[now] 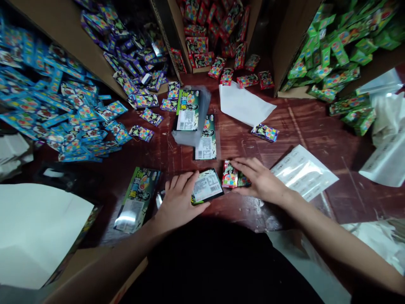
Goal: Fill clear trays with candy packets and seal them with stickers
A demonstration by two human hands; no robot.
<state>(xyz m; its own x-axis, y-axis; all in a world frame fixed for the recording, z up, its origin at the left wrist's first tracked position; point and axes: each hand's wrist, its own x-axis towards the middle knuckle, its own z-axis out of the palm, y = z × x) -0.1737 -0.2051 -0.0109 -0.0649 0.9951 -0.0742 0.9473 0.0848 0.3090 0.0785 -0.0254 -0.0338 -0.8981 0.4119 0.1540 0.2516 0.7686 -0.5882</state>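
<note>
My left hand (179,198) grips the left side of a printed pouch (208,185) with a white label and barcode, lying on the table. Its right end faces a small red candy packet (230,174). Behind that red packet sits a green packet (243,180), partly covered by my right hand (261,181). The fingers and thumb of that hand close around the two packets from the far and near sides. Beyond the left hand lies a stack of similar printed pouches (188,109), with one more pouch (205,145) partly under it.
Blue packets (85,114) heap at the left. Boxes hold purple packets (136,55), red packets (218,21) and green packets (341,50). Another pouch (137,198) lies left of my hand. A white paper (243,103), purple packet (265,132) and sticker sheet (303,173) lie on the table.
</note>
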